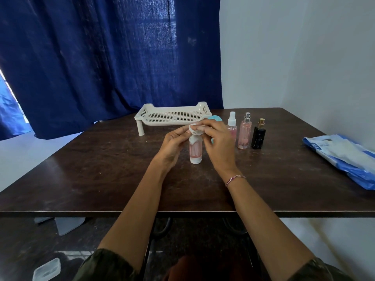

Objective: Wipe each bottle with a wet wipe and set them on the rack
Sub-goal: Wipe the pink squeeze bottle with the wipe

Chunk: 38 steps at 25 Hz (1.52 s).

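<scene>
We have the pink bottle (195, 153) standing upright on the table (101, 169), in front of the rack (173, 116), on the side nearer us. Our left hand (174, 142) and right hand (217, 142) both pinch the wet wipe (192, 128), bunched over the bottle's top. Right of the rack, three bottles stand in a row: a clear spray bottle (232, 124), a tall pink bottle (244, 132), a black bottle (258, 136). Much further right of the rack lies a blue-and-white bag (341, 159). At the rack's front right corner a teal object (215, 118) shows, mostly hidden
</scene>
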Motion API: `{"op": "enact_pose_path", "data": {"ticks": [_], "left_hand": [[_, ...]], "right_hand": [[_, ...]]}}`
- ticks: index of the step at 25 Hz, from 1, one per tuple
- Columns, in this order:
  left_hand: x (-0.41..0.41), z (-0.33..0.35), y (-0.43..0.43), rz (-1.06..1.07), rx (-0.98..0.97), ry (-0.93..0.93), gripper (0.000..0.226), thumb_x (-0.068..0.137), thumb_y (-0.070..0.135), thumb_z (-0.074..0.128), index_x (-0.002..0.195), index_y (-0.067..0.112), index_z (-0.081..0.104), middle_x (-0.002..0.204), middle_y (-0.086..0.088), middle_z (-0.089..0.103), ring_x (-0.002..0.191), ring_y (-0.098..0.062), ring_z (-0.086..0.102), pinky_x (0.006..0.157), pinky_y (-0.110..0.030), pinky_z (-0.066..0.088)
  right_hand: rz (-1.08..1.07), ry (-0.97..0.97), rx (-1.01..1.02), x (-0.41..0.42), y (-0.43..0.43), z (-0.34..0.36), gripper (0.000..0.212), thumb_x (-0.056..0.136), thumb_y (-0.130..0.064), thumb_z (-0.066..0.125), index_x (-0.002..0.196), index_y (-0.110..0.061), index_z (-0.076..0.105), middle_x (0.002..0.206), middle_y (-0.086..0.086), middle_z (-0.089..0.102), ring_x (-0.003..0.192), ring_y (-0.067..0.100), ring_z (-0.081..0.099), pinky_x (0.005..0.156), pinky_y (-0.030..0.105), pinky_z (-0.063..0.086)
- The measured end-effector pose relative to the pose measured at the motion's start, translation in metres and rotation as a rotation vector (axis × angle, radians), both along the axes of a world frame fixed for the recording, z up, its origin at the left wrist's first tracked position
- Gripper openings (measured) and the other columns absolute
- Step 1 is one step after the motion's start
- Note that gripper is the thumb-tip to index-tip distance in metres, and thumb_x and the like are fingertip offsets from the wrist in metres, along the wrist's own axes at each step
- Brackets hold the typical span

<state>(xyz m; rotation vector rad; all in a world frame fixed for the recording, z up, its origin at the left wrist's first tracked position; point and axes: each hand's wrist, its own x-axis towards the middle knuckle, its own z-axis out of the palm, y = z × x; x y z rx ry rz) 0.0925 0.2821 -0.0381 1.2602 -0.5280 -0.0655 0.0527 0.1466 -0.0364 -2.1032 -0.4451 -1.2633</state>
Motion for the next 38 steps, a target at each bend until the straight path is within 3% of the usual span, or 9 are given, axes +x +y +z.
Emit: {"op": "enact_pose_path", "data": {"ticks": [5, 11, 15, 19, 25, 28, 32, 38], "left_hand": [[-0.001, 0.001, 0.001, -0.026, -0.034, 0.021, 0.03, 0.091, 0.004, 0.05, 0.116, 0.016, 0.061, 0.11, 0.005, 0.069, 0.113, -0.015, 0.058, 0.101, -0.032, 0.044], [-0.002, -0.001, 0.001, -0.017, -0.042, 0.033, 0.038, 0.078, 0.014, 0.062, 0.116, 0.018, 0.062, 0.116, 0.0, 0.066, 0.12, -0.02, 0.054, 0.106, -0.037, 0.039], [0.001, -0.002, 0.002, -0.01, -0.028, 0.026, 0.033, 0.079, 0.019, 0.067, 0.112, 0.021, 0.067, 0.117, -0.003, 0.066, 0.122, -0.023, 0.053, 0.108, -0.042, 0.037], [0.001, -0.004, 0.001, 0.016, -0.041, 0.021, 0.033, 0.076, 0.015, 0.068, 0.107, 0.024, 0.069, 0.118, -0.004, 0.065, 0.122, -0.025, 0.053, 0.108, -0.044, 0.038], [-0.002, -0.002, 0.002, 0.052, -0.058, 0.001, 0.024, 0.078, 0.014, 0.067, 0.098, 0.026, 0.074, 0.112, -0.001, 0.068, 0.12, -0.025, 0.054, 0.106, -0.044, 0.039], [-0.002, 0.001, 0.002, 0.032, -0.1, 0.036, 0.024, 0.09, 0.011, 0.055, 0.094, 0.022, 0.076, 0.109, -0.002, 0.07, 0.116, -0.021, 0.057, 0.105, -0.039, 0.041], [-0.002, 0.0, 0.001, 0.134, -0.038, -0.064, 0.025, 0.089, 0.005, 0.058, 0.097, 0.023, 0.074, 0.12, -0.013, 0.063, 0.118, -0.023, 0.056, 0.098, -0.032, 0.045], [-0.007, 0.003, -0.001, 0.315, 0.026, -0.156, 0.024, 0.089, 0.007, 0.06, 0.112, 0.008, 0.065, 0.109, -0.003, 0.066, 0.104, -0.006, 0.061, 0.081, -0.013, 0.048]], "right_hand": [[0.021, 0.11, 0.144, 0.002, -0.002, 0.001, 0.025, 0.083, -0.001, 0.063, 0.107, -0.006, 0.066, 0.114, 0.008, 0.062, 0.107, 0.005, 0.047, 0.095, 0.01, 0.035], [0.05, 0.076, 0.015, -0.002, 0.0, 0.001, 0.024, 0.083, 0.001, 0.062, 0.106, -0.003, 0.065, 0.111, 0.011, 0.061, 0.109, 0.013, 0.051, 0.098, 0.015, 0.036], [0.044, 0.114, 0.094, -0.001, 0.001, 0.003, 0.024, 0.084, 0.001, 0.06, 0.107, -0.004, 0.065, 0.113, 0.009, 0.06, 0.11, 0.012, 0.051, 0.099, 0.022, 0.041], [0.158, 0.141, 0.183, -0.003, 0.003, 0.004, 0.023, 0.084, 0.0, 0.062, 0.106, -0.007, 0.067, 0.109, 0.003, 0.06, 0.106, 0.003, 0.05, 0.093, 0.008, 0.04], [0.217, 0.15, 0.217, -0.009, 0.003, 0.007, 0.025, 0.079, -0.008, 0.069, 0.105, -0.007, 0.068, 0.108, 0.001, 0.064, 0.105, 0.004, 0.053, 0.088, 0.007, 0.043], [0.202, 0.121, 0.172, -0.011, 0.003, 0.007, 0.028, 0.077, -0.01, 0.072, 0.104, -0.006, 0.068, 0.108, 0.001, 0.064, 0.106, 0.004, 0.052, 0.088, 0.003, 0.04], [0.113, 0.096, 0.096, -0.009, 0.004, 0.002, 0.025, 0.078, -0.007, 0.071, 0.103, -0.005, 0.068, 0.109, 0.005, 0.065, 0.107, 0.01, 0.055, 0.09, 0.004, 0.037], [0.108, 0.109, 0.048, -0.01, 0.005, -0.001, 0.021, 0.078, -0.006, 0.07, 0.099, -0.005, 0.069, 0.1, 0.005, 0.065, 0.096, 0.005, 0.055, 0.082, 0.005, 0.043]]}}
